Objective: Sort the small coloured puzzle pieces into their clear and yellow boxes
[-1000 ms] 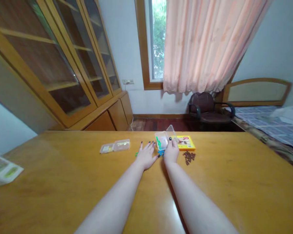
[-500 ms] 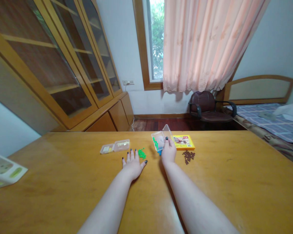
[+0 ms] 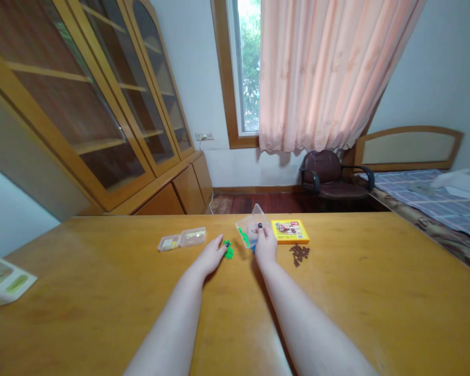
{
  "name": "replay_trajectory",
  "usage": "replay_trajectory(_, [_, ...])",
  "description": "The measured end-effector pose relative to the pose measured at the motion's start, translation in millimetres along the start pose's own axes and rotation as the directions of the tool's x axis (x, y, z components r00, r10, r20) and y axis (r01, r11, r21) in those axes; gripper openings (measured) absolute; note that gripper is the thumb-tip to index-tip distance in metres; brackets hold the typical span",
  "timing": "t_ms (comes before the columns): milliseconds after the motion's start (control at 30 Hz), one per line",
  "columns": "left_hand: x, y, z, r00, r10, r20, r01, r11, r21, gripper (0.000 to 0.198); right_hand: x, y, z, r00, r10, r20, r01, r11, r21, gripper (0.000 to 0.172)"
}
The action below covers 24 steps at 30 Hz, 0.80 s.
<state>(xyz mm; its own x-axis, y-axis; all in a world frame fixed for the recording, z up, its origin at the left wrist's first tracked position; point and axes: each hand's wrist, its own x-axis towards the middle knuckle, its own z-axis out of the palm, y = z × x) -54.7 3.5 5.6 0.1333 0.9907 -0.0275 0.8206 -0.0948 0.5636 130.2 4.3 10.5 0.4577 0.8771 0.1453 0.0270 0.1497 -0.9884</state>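
Observation:
My right hand [image 3: 265,248] grips a clear hinged plastic box [image 3: 253,230] by its right side, thumb on top. The box is tilted above the table with its lid up, and small green pieces [image 3: 243,236] lie along its left side. Blue pieces [image 3: 253,250] show partly beneath it. My left hand [image 3: 211,256] is on its side at a small pile of loose green pieces [image 3: 229,253], its thumb over them. Its other fingers are mostly hidden, so I cannot tell whether it holds any.
An open clear box [image 3: 192,237] with pale pieces sits left on the wooden table [image 3: 102,303]. To the right are a yellow flat box [image 3: 290,231] and a pile of brown pieces [image 3: 298,254]. A white object [image 3: 8,279] stands at the left edge.
My left hand has turned from lying flat with fingers spread onto its side, its thumb now at the green pile. The right hand still holds the box, tilted a little more.

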Motion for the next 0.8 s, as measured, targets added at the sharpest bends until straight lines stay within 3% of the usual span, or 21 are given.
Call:
replay_trajectory(100, [0,-17,-12.5,0.984,0.097,-0.146,-0.114,0.987,-0.114,0.043,-1,1,1,0.998,-0.017,0.066,0.020,0.999,-0.049,0.028])
replay_trajectory(267, [-2,-22,-19.3,0.969,0.141,-0.204,-0.172,0.974,-0.145,0.029,-2,2,1,0.987,-0.009,0.160,0.031,0.990,-0.135,0.032])
replay_trajectory(467, [5,-13,-10.8,0.963,0.223,-0.153,-0.228,0.974,-0.014,0.029,-3,6,-1,0.980,-0.052,0.192,0.093,0.973,-0.211,0.032])
replay_trajectory(667, [0,-6,-11.2,0.981,0.190,-0.032,-0.186,0.979,0.083,0.041,-5,11,1,0.977,-0.043,0.211,0.096,0.963,-0.251,0.031])
replay_trajectory(800, [-3,-2,-11.4,0.981,0.193,-0.003,-0.191,0.972,0.140,0.038,-6,9,0,0.978,-0.034,0.203,0.082,0.969,-0.234,0.031])
